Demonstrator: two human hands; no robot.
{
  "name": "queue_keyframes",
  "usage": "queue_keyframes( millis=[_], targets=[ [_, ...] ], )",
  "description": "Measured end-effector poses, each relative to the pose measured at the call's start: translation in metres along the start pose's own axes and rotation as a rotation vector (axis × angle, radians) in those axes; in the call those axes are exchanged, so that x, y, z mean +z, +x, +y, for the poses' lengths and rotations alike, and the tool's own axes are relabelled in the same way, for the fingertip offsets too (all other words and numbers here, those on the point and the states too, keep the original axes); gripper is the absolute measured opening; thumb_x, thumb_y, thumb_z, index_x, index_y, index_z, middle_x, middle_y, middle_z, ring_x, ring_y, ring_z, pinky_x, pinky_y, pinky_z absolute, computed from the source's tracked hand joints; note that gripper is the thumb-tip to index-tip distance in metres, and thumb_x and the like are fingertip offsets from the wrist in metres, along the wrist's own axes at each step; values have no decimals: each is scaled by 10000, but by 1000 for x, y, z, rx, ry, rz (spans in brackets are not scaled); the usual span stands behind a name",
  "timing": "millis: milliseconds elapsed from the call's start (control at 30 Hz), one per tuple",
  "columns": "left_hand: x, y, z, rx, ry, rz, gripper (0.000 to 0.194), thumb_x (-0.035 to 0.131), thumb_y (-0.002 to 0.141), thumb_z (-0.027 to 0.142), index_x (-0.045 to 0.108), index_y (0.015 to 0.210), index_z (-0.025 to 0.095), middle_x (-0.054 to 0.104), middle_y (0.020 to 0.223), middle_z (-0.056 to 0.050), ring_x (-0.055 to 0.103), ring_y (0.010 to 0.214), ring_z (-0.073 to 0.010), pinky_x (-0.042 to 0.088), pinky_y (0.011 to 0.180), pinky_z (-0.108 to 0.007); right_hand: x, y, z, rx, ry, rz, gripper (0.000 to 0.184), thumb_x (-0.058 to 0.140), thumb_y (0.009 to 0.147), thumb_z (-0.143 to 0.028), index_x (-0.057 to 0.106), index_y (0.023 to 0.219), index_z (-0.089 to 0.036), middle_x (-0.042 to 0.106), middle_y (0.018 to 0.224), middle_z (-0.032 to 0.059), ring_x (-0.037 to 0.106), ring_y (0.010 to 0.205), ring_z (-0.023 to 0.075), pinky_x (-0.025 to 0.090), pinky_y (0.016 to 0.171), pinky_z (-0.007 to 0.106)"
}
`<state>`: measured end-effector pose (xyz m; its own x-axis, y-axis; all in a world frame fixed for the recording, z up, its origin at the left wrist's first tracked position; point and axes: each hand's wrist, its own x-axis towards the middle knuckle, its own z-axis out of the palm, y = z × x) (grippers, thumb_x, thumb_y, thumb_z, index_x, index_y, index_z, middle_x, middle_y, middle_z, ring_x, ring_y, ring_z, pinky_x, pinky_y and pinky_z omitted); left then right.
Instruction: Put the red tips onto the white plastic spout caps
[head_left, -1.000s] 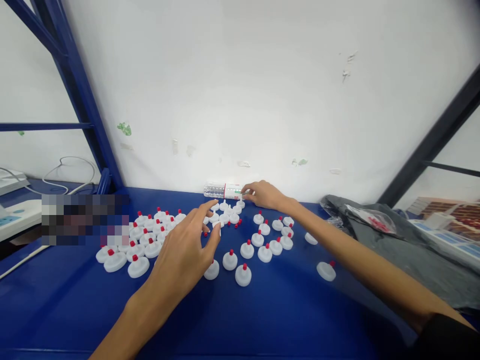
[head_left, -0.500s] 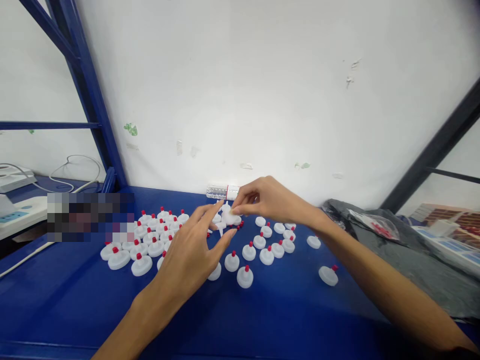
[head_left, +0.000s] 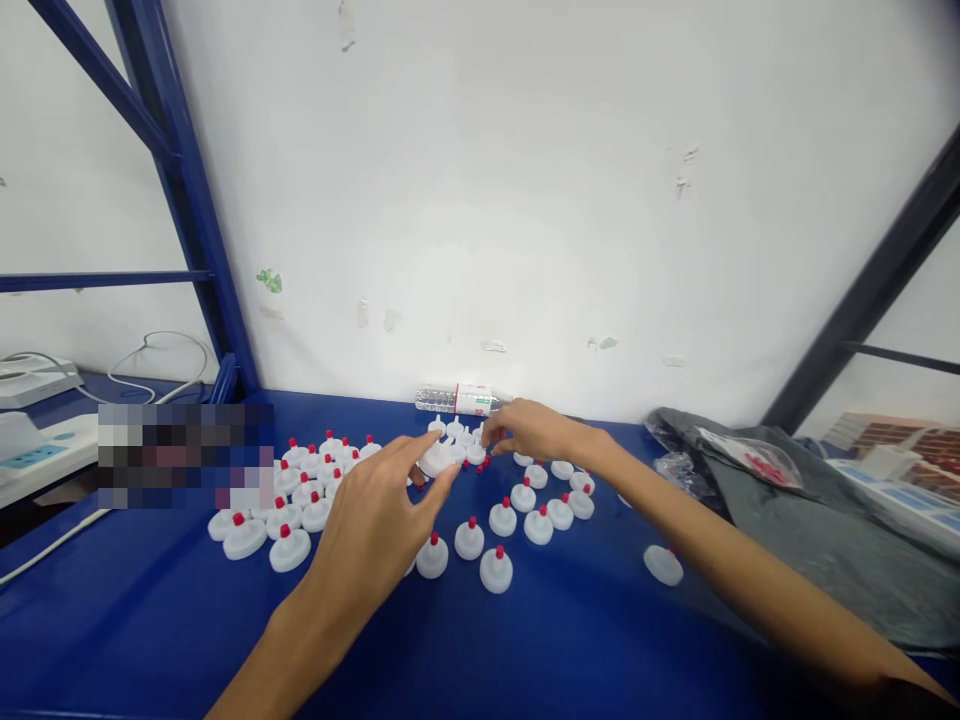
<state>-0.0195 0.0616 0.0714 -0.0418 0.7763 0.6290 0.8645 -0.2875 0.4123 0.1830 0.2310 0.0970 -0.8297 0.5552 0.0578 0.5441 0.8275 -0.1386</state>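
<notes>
Between the thumb and fingers of my left hand [head_left: 382, 510] is a white nozzle cap [head_left: 437, 460], its round base tilted toward me. My right hand [head_left: 525, 430] is just to the right, fingertips bent down over small red tips [head_left: 478, 465] on the table; whatever is between them is hidden. Several white nozzle caps without red tips [head_left: 457, 427] stand behind my left fingertips. Many white caps with red tips stand in a cluster [head_left: 289, 548] on the left and in a looser group [head_left: 496, 570] in front and to the right.
A clear plastic bottle [head_left: 474, 400] lies against the white wall [head_left: 480, 200] at the back of the blue table [head_left: 570, 640]. On the right are a dark plastic bag [head_left: 795, 550] and a clear bag of red pieces [head_left: 757, 460]. A power strip [head_left: 52, 445] and cables are at left.
My right hand has moved right, away from the white cap, and down to the red tips. The cap is now in my left hand, whose fingers have closed in. The view has shifted slightly.
</notes>
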Motion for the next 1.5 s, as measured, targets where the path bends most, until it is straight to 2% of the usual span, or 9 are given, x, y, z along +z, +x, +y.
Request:
queue_keyframes(
  millis=[233,467,633,733,833,967,1167,1367,1500],
  targets=[
    [1,0,-1,-12,23,-26,396,587,956,419,710,1267,208,735,801,-22,652,643,-202,478,630,-333,11,5,3,-49,13,-100,132,763,838,-151,809,955,-191,800,904,50,704,804,198,447,701,273],
    [1,-1,1,-35,33,-71,416,565,961,438,700,1288,218,727,816,-18,625,602,-192,464,628,-336,17,8,3,-89,123,-84,95,718,865,-128,802,854,-171,787,800,41,705,741,174,460,688,262],
    [3,-1,-2,-65,35,-126,437,582,948,450,691,1304,222,743,857,-29,668,672,-220,471,661,-349,-7,-3,-10,-100,243,38,102,703,915,-224,786,918,-166,790,865,47,710,773,163,503,699,270],
    [2,0,-1,-97,38,-151,457,596,939,460,681,1323,228,750,838,-25,692,727,-244,479,698,-364,-29,-15,-30,-124,383,156,206,665,959,-349,769,1025,-183,791,965,53,723,867,161,547,771,278],
    [1,0,1,-139,47,-173,471,596,937,478,689,1311,208,747,766,-18,696,707,-256,478,703,-374,-41,-23,-51,-170,582,235,220,722,912,-389,791,966,-188,789,923,55,720,838,169,560,750,291],
    [0,1,4,-166,52,-188,450,604,928,495,723,1252,206,761,757,-15,693,658,-254,471,688,-373,-38,-25,-66,-224,643,204,147,759,883,-320,807,931,-189,777,856,33,692,758,147,537,668,266],
    [0,2,4,-156,44,-199,439,630,920,477,726,1255,210,763,752,-8,680,643,-242,458,676,-359,-31,-23,-64,-222,677,222,129,778,870,-300,810,918,-185,767,821,24,657,699,122,506,609,241],
    [1,0,2,-123,17,-200,385,641,922,482,728,1242,286,732,680,32,643,591,-205,426,623,-322,-29,-22,-66,-237,776,168,126,791,855,-301,810,911,-190,758,821,24,688,750,140,538,669,256],
    [3,0,2,-86,-3,-205,307,661,918,445,744,1181,310,723,698,40,653,626,-192,413,614,-302,-32,-25,-66,-220,797,53,178,777,868,-326,810,973,-187,774,842,37,719,786,158,550,702,267]
  ],
)
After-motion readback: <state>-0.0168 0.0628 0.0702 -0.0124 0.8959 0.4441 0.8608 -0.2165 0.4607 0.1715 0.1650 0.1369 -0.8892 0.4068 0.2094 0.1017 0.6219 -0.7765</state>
